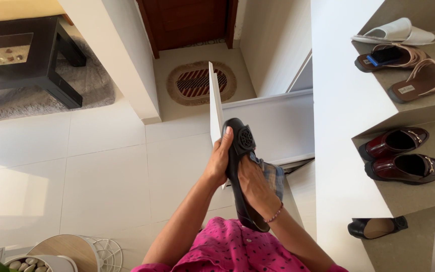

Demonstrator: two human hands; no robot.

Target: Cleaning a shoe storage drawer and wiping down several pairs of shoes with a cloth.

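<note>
While left hand grips black shoe, right hand presses cloth; white tiled floor below.

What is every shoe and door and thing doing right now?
Black shoe: held up in the air, sole side turned to the cloth.
Left hand: gripping the black shoe.
Right hand: pressing a checked cloth on the shoe.
Cupboard door: open.
Dark red shoes: paired on a shelf.
Sandals: on the upper shelf.
White slippers: stacked together.
Other black shoe: on the lowest shelf.
Wooden door: shut.
</note>
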